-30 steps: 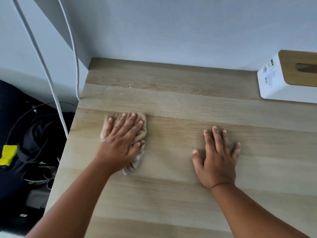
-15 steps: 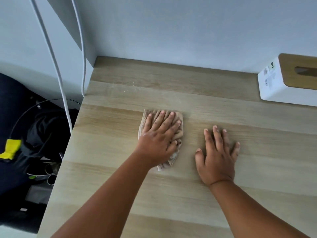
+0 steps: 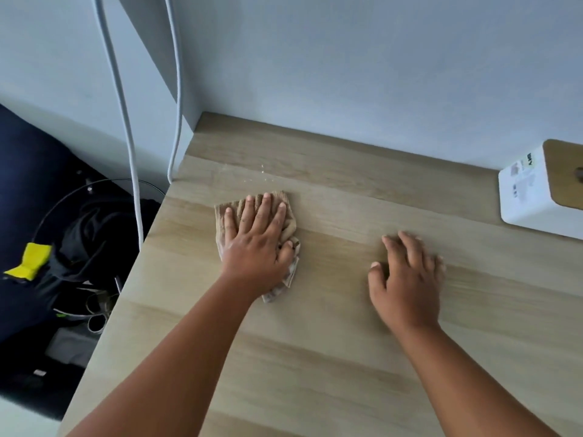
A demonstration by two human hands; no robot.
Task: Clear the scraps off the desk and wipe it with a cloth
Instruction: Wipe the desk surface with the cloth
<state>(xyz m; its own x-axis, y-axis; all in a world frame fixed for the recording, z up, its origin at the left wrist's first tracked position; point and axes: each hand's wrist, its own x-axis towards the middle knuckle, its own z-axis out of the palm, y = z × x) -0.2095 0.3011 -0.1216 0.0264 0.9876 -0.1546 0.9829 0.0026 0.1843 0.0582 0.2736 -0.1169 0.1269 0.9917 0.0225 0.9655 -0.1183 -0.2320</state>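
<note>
The left hand [image 3: 257, 244] lies flat on the crumpled tan cloth [image 3: 288, 228], fingers straight and spread, pressing it to the desk [image 3: 315, 357]; cloth shows beyond the fingertips and trails out below the thumb. The right hand [image 3: 407, 282] rests on bare wood well to the right, holding nothing; it is blurred, and its fingers appear loosely spread.

A few pale crumbs [image 3: 263, 170] lie just beyond the cloth, toward the wall [image 3: 347, 74]. A white box with a wooden top [image 3: 536, 193] stands at the far right against the wall, apart from both hands.

The desk's left edge runs near the cloth; two white cables [image 3: 126, 121] hang past that edge. Open wood extends between the hands and toward the viewer.
</note>
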